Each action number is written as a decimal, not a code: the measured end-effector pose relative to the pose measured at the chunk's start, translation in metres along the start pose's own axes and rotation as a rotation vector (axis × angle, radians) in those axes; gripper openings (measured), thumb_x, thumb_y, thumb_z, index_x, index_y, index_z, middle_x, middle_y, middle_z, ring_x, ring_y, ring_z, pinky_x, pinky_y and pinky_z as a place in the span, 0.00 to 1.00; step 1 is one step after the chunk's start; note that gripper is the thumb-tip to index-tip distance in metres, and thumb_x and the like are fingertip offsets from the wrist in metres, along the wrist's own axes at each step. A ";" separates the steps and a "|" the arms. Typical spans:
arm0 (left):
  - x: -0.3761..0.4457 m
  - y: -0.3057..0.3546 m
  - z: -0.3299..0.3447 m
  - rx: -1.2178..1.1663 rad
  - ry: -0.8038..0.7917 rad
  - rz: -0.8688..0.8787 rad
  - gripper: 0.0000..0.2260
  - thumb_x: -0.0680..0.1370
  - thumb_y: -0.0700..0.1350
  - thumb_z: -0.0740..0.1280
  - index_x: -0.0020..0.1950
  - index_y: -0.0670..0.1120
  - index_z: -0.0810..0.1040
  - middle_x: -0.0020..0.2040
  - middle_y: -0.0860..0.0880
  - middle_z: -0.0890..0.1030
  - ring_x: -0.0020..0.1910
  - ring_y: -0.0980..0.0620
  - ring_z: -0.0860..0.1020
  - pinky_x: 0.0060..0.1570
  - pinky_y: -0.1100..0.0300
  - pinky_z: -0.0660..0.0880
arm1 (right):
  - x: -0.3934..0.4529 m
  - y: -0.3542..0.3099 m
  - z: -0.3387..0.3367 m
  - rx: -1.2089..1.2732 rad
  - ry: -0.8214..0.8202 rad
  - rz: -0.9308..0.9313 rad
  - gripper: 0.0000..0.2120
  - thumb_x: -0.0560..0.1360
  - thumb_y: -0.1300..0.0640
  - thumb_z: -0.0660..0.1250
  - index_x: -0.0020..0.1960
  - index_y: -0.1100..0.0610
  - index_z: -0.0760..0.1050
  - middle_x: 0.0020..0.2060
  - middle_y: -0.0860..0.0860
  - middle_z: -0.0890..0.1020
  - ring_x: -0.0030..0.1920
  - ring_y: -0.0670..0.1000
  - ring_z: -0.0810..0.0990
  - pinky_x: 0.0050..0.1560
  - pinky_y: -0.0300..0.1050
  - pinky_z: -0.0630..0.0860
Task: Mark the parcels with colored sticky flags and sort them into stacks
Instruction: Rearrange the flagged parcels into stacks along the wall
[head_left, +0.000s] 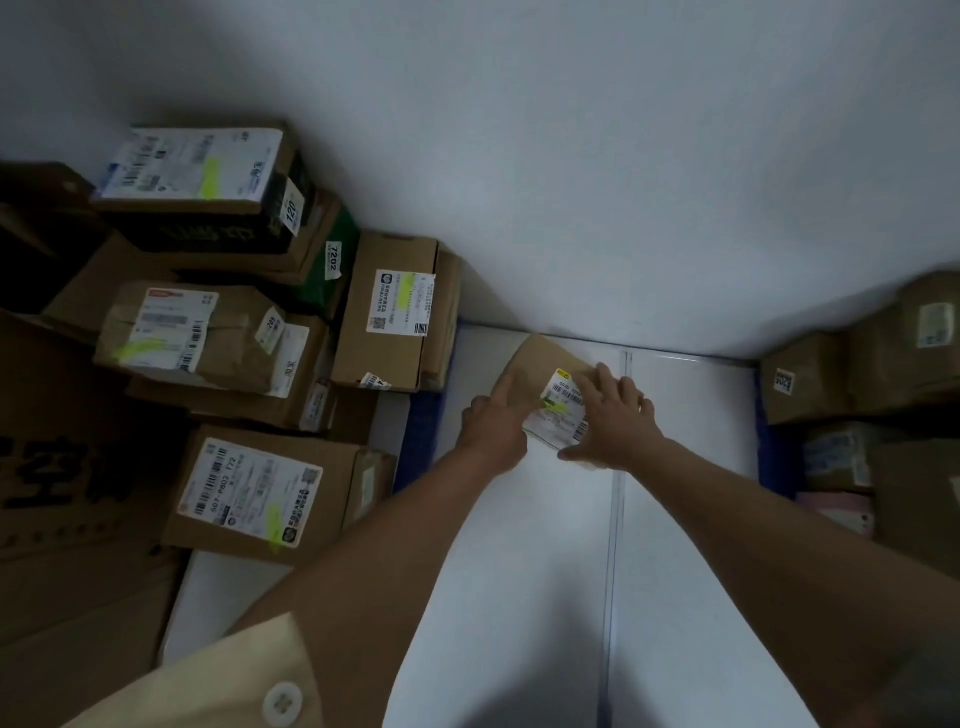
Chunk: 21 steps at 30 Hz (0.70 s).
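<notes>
A small brown parcel (535, 364) lies on the white table (685, 519) near the wall, with a white shipping label and a yellow-green sticky flag (555, 406) on it. My left hand (496, 423) has its index finger stretched out onto the parcel's brown top, the other fingers curled. My right hand (615, 421) lies flat with spread fingers on the label end of the parcel. To the left stand stacks of brown parcels (249, 493), several bearing yellow-green flags.
More parcels (857, 374) are piled at the right edge, above a pink packet (836, 512). A large printed carton (67, 493) fills the lower left. A white wall rises right behind the table. A seam (615, 545) runs down the table.
</notes>
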<state>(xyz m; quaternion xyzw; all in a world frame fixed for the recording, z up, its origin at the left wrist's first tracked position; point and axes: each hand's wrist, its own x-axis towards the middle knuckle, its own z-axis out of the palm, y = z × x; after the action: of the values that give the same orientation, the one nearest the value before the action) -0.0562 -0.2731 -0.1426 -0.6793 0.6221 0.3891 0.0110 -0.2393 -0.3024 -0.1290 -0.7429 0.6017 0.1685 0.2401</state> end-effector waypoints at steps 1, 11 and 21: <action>-0.001 -0.001 -0.001 0.027 0.025 0.029 0.32 0.77 0.38 0.61 0.78 0.58 0.57 0.79 0.48 0.52 0.66 0.40 0.67 0.64 0.52 0.68 | -0.002 0.000 0.005 -0.004 0.016 0.005 0.57 0.62 0.33 0.75 0.79 0.48 0.46 0.78 0.55 0.46 0.75 0.63 0.51 0.72 0.62 0.56; -0.026 -0.001 -0.003 0.027 0.124 0.055 0.35 0.77 0.34 0.65 0.79 0.54 0.56 0.80 0.50 0.46 0.70 0.42 0.65 0.68 0.46 0.68 | -0.029 0.007 0.037 -0.100 0.122 0.032 0.53 0.61 0.36 0.75 0.77 0.48 0.50 0.74 0.57 0.54 0.70 0.64 0.59 0.67 0.65 0.62; -0.064 0.003 0.005 -0.010 0.097 0.015 0.31 0.78 0.40 0.66 0.78 0.53 0.57 0.80 0.51 0.45 0.70 0.42 0.66 0.68 0.45 0.67 | -0.067 0.007 0.060 0.031 0.029 0.026 0.58 0.60 0.34 0.75 0.77 0.45 0.43 0.76 0.51 0.48 0.73 0.62 0.52 0.67 0.69 0.64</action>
<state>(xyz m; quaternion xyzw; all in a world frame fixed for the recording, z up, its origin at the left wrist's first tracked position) -0.0570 -0.2177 -0.1103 -0.6928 0.6249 0.3589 -0.0254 -0.2588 -0.2154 -0.1432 -0.7335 0.6173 0.1514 0.2406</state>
